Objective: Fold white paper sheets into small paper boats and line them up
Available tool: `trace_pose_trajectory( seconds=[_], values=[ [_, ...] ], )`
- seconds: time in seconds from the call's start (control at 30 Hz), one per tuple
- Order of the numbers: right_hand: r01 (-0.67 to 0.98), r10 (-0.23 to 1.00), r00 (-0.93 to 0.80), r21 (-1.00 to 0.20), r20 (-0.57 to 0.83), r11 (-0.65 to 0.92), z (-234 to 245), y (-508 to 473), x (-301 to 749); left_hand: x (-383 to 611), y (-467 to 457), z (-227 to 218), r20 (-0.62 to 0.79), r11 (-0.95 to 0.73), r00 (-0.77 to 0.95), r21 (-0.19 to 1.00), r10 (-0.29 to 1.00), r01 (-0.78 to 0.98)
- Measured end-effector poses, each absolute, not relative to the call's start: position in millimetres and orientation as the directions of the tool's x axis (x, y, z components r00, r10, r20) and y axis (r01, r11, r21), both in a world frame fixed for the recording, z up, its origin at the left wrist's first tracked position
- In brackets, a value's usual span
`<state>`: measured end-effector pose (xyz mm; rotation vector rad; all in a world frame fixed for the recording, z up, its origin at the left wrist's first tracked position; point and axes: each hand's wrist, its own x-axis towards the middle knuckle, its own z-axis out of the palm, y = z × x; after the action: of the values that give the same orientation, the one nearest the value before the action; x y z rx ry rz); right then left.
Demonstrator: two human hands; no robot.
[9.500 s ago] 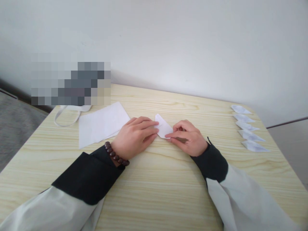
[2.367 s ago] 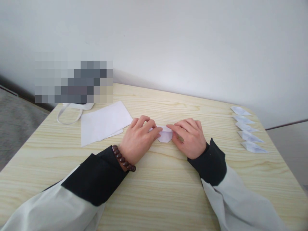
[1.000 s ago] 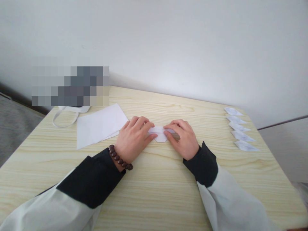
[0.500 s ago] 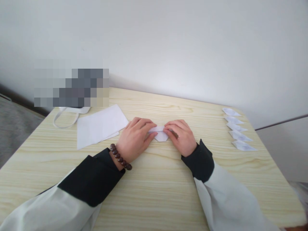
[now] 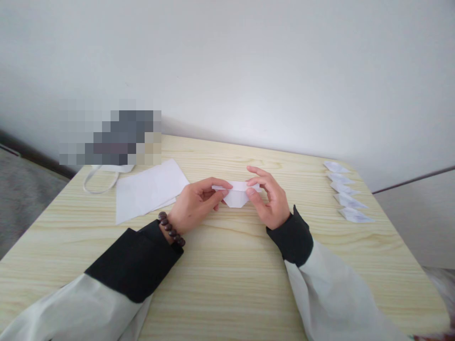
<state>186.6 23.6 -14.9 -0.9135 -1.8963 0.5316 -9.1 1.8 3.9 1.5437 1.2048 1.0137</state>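
A small folded white paper point(image 5: 237, 198) is held between my two hands near the middle of the table. Its upper part is a flat band, and the lower part narrows to a short straight edge. My left hand point(image 5: 199, 201) pinches the band's left end between thumb and fingers. At the right end, my right hand point(image 5: 268, 196) grips the paper with thumb and index finger, while another finger is lifted away. My fingers cover both ends of the paper.
White paper sheets point(image 5: 151, 192) lie left of my hands on the wooden table point(image 5: 220, 279). Several folded white paper pieces point(image 5: 350, 200) form a column at the right. A blurred-out dark object point(image 5: 122, 137) and a white looped cord point(image 5: 101, 189) are at the back left, before the wall point(image 5: 249, 71).
My fingers have loosened and spread along the folded paper, exposing more of its band. A finger of my right hand has lifted. The view has shifted slightly.
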Motion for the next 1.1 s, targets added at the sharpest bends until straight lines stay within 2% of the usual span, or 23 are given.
trace_pose_trajectory(
  seconds=[0.1, 0.2, 0.3, 0.37, 0.53, 0.77, 0.93, 1.1],
  values=[
    [0.194, 0.888, -0.301, -0.889, 0.348, 0.414, -21, 24, 188, -9, 2, 5, 0.035, -0.074, 0.189, 0.976, 0.981, 0.203],
    [0.185, 0.918, -0.331, -0.939, 0.219, 0.291, -22, 23, 190, -9, 1, 8, 0.017, -0.05, 0.203, 0.986, 0.979, 0.16],
    [0.208, 0.917, -0.358, -0.942, 0.178, 0.265, -18, 21, 190, -9, -1, 10, -0.001, -0.027, 0.267, 0.994, 0.964, 0.101],
    [0.229, 0.915, -0.355, -0.931, 0.191, 0.284, -15, 20, 190, -9, -1, 10, -0.02, -0.011, 0.288, 0.994, 0.958, 0.106],
    [0.327, 0.895, -0.351, -0.86, 0.275, 0.393, -13, 18, 188, -6, -2, 6, -0.037, 0.009, 0.198, 0.99, 0.98, 0.14],
    [0.464, 0.86, -0.372, -0.732, 0.351, 0.499, -8, 16, 184, -7, -2, 5, 0.014, -0.079, 0.2, 0.944, 0.98, 0.32],
    [0.439, 0.737, -0.472, -0.596, 0.484, 0.672, -6, 16, 183, -6, -5, 9, 0.019, -0.103, 0.203, 0.904, 0.979, 0.414],
    [0.424, 0.695, -0.498, -0.553, 0.519, 0.717, -7, 15, 183, -5, -6, 7, 0.029, -0.107, 0.176, 0.886, 0.984, 0.451]
  ],
)
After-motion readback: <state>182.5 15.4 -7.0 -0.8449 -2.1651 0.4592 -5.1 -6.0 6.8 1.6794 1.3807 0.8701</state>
